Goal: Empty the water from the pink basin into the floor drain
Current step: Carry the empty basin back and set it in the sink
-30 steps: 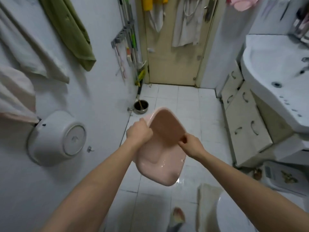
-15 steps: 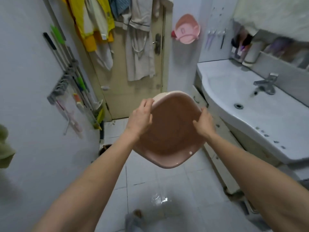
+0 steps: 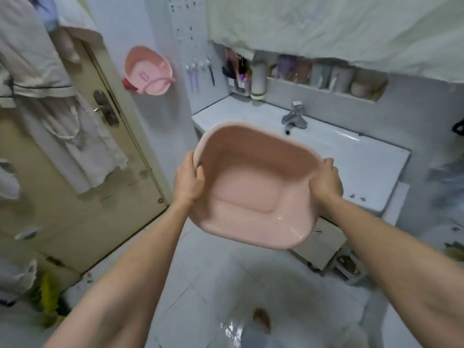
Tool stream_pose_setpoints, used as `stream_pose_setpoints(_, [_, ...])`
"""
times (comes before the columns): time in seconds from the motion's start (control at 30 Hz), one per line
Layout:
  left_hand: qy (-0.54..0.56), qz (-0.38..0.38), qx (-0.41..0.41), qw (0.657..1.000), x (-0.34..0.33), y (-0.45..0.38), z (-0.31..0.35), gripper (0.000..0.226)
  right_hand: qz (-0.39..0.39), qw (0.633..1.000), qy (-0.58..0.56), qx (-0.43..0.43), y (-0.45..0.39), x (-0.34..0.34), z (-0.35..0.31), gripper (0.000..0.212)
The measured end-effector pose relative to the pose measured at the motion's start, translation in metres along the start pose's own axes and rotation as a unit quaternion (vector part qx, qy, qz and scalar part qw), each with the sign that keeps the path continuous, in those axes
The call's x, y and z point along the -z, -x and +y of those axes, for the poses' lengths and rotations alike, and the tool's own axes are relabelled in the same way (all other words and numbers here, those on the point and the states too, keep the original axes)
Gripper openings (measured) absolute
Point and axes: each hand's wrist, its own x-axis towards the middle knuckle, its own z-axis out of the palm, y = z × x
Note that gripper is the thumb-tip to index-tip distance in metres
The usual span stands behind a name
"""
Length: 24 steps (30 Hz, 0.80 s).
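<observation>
Progress: basin [image 3: 253, 189] looks emptied, only a wet sheen in its low near corner; water glints on the floor tiles [image 3: 233, 332]; drain not visible.
Left: likely just putting the basin away.
Hands: left hand [image 3: 188, 183] and right hand [image 3: 326, 180] each grip opposite rims.
Place: basin held in air before the sink counter [image 3: 371, 167], tilted toward the person.
Material: smooth glossy pink plastic, rounded-rectangular, stepped bottom.
</observation>
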Motion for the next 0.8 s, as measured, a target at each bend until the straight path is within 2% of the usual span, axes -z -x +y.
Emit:
stream_pose_setpoints(0.07, [0.054,-0.002,0.042,0.998,-0.027,-0.032,0.000,0.014,-0.014,0.998,-0.013,-0.056,-0.031,-0.004,0.005,0.032])
stream_pose_setpoints(0.17, [0.080,-0.017,0.103,0.991,-0.065,-0.091,0.001,0.020,-0.015,0.997,-0.031,-0.067,-0.087,-0.021,0.002,0.033])
stream_pose_setpoints(0.27, [0.020,-0.086,0.114,0.990,-0.098,-0.164,-0.007,0.029,-0.026,0.996,-0.005,-0.082,-0.138,-0.037,-0.011,0.031])
stream_pose_setpoints(0.37, [-0.070,-0.152,0.114,0.979,-0.124,-0.229,-0.014,0.036,-0.071,0.993,0.034,-0.084,-0.177,-0.051,-0.022,0.024])
stream_pose_setpoints(0.53, [-0.179,-0.276,0.105,0.938,-0.167,-0.318,-0.006,0.043,-0.143,0.980,0.107,-0.093,-0.238,-0.070,-0.042,0.010])
stream_pose_setpoints(0.6, [-0.200,-0.324,0.095,0.920,-0.185,-0.346,-0.003,0.037,-0.171,0.970,0.140,-0.102,-0.260,-0.074,-0.047,0.008])
stream_pose_setpoints(0.7, [-0.217,-0.408,0.086,0.883,-0.220,-0.382,-0.005,0.024,-0.201,0.953,0.165,-0.157,-0.288,-0.086,-0.053,0.014])
stream_pose_setpoints(0.8, [-0.217,-0.453,0.061,0.862,-0.262,-0.419,-0.010,0.033,-0.194,0.942,0.154,-0.225,-0.309,-0.105,-0.054,0.025])
